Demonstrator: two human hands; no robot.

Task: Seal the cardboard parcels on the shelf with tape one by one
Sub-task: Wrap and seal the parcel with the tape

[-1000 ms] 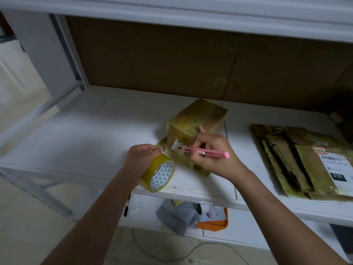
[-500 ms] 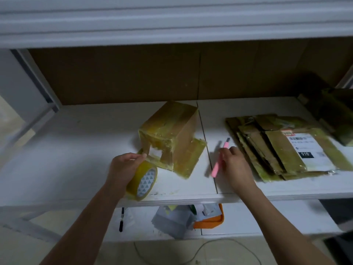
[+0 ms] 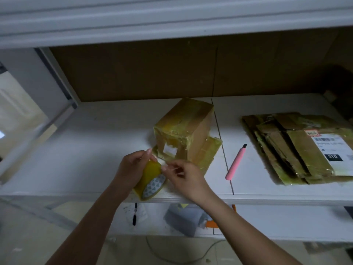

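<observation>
A small cardboard parcel [image 3: 186, 129], wrapped in yellowish tape, stands on the white shelf [image 3: 95, 150] near its middle. A flap lies open at its right side. Just in front of it, my left hand [image 3: 131, 169] grips a roll of yellow tape [image 3: 150, 180] at the shelf's front edge. My right hand [image 3: 185, 175] is at the top of the roll, fingertips pinched on the loose tape end. A pink utility knife [image 3: 236, 163] lies on the shelf to the right of the parcel, untouched.
A pile of flattened, taped cardboard parcels [image 3: 298, 146] with a white label lies at the right. A brown board backs the shelf. On the lower shelf are a black pen [image 3: 134, 215], grey bags [image 3: 186, 219] and an orange item [image 3: 212, 223]. A cable runs on the floor.
My right hand has laid the pink knife down on the shelf and come back left to the tape roll. The left hand keeps hold of the roll.
</observation>
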